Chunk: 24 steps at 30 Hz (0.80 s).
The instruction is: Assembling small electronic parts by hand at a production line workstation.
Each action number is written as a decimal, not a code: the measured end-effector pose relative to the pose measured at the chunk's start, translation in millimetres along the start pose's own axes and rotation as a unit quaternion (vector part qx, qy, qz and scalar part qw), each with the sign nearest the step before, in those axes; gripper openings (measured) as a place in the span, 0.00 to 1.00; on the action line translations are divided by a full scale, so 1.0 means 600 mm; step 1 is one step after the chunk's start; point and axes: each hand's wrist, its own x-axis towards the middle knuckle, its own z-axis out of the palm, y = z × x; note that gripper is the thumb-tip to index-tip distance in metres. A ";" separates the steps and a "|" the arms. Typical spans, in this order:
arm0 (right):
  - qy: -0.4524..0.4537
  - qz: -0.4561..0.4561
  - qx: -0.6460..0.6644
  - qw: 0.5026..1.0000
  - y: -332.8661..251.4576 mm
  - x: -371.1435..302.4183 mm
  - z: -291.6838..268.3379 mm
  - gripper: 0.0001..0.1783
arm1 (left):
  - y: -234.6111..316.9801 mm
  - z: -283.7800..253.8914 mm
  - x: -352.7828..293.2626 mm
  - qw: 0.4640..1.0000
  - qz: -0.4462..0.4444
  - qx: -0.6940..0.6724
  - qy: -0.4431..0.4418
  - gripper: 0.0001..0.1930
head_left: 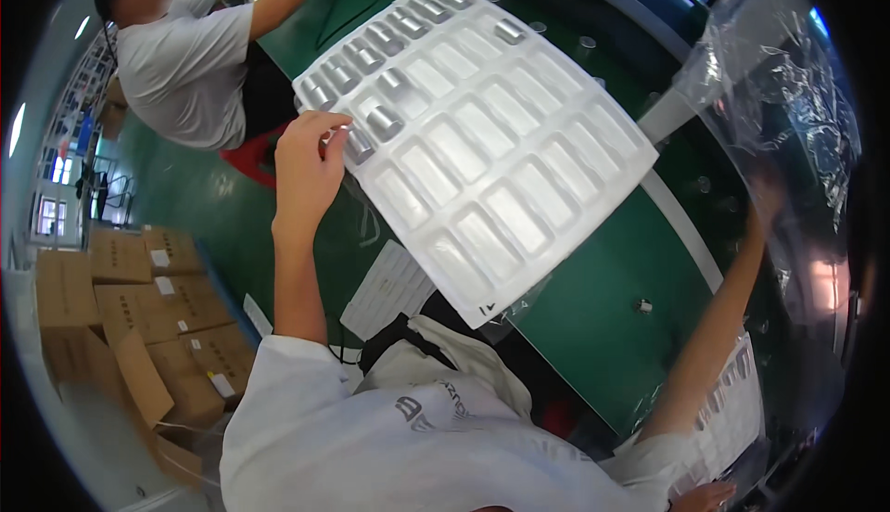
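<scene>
Mostly blurred, right hand (766,198) behind clear plastic bag (779,95), left hand (311,161) gripping tray (482,141)

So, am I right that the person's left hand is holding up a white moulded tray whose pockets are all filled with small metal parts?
Not quite. The left hand does hold up the white moulded tray, but most pockets are empty; small metal parts sit only in pockets near the hand and along the far edge. The head view shows this. The right hand reaches up into a clear plastic bag.
</scene>
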 end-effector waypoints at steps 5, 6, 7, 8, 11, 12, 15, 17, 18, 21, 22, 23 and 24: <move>0.070 0.273 0.531 0.799 -0.409 -0.109 -0.207 0.12 | 0.006 0.012 0.006 0.981 0.118 0.147 0.034 0.11; 0.062 0.274 0.560 0.779 -0.444 -0.145 -0.215 0.12 | 0.007 0.021 0.014 0.982 0.124 0.137 0.026 0.11; 0.043 0.272 0.574 0.771 -0.481 -0.167 -0.226 0.13 | 0.009 0.032 0.021 0.984 0.120 0.133 -0.008 0.12; 0.039 0.258 0.594 0.761 -0.505 -0.183 -0.231 0.13 | 0.013 0.042 0.026 0.984 0.116 0.130 -0.039 0.14; 0.035 0.307 0.638 0.705 -0.560 -0.179 -0.260 0.14 | 0.007 0.065 0.043 0.980 0.144 0.128 -0.046 0.13; 0.027 0.325 0.654 0.683 -0.569 -0.183 -0.262 0.15 | 0.010 0.065 0.046 0.985 0.134 0.104 -0.035 0.13; -0.012 0.307 0.734 0.606 -0.587 -0.197 -0.258 0.19 | 0.035 0.047 0.030 0.998 0.020 -0.056 0.015 0.14; -0.024 0.297 0.753 0.586 -0.608 -0.201 -0.259 0.20 | 0.059 0.049 0.011 0.958 -0.031 -0.282 0.048 0.17; -0.019 0.305 0.745 0.593 -0.613 -0.205 -0.268 0.20 | 0.076 0.055 0.001 0.948 0.007 -0.317 0.037 0.17; -0.013 0.303 0.751 0.586 -0.638 -0.207 -0.285 0.20 | 0.196 0.103 -0.051 0.857 -0.035 -0.514 0.004 0.18; -0.007 0.301 0.733 0.610 -0.643 -0.210 -0.297 0.21 | 0.215 0.125 -0.065 0.837 -0.033 -0.545 -0.044 0.18; -0.004 0.296 0.717 0.631 -0.649 -0.209 -0.308 0.21 | 0.227 0.144 -0.079 0.815 -0.032 -0.572 -0.087 0.19; -0.005 0.297 0.717 0.630 -0.651 -0.209 -0.314 0.21 | 0.238 0.162 -0.091 0.790 -0.036 -0.594 -0.148 0.18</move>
